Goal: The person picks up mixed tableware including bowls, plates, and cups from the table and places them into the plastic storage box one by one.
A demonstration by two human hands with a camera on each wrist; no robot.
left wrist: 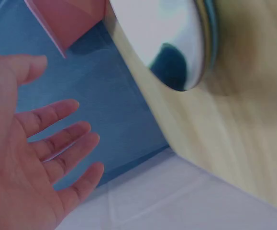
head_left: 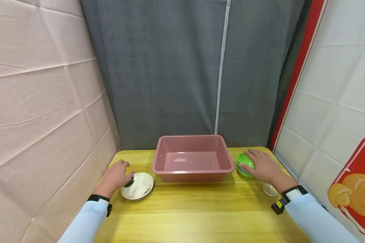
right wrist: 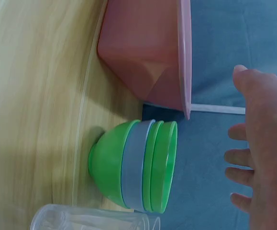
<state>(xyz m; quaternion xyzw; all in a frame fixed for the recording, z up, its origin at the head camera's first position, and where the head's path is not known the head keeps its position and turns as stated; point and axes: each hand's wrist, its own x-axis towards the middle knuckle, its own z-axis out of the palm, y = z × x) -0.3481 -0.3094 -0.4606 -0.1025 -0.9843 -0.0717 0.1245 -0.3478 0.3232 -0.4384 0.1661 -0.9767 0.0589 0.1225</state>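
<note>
My left hand [head_left: 115,178] hovers with spread fingers by the left edge of a small stack of plates [head_left: 141,187]. The top plate is white with a dark patch [left wrist: 171,67] at its rim; tan and teal edges show beneath it in the left wrist view. On the right, my other hand [head_left: 263,165] is over a stack of nested bowls [right wrist: 112,165], green ones with a greyish-blue one among them. A gap separates its fingers from the bowls in the right wrist view. Neither hand holds anything.
A pink plastic basin [head_left: 194,177] stands between the hands at the back of the yellow wood-grain table [head_left: 188,216]. Clear plastic cups [right wrist: 90,218] stand beside the bowls, partly hidden by my right arm in the head view. A grey curtain [head_left: 161,74] hangs behind; pale walls flank both sides.
</note>
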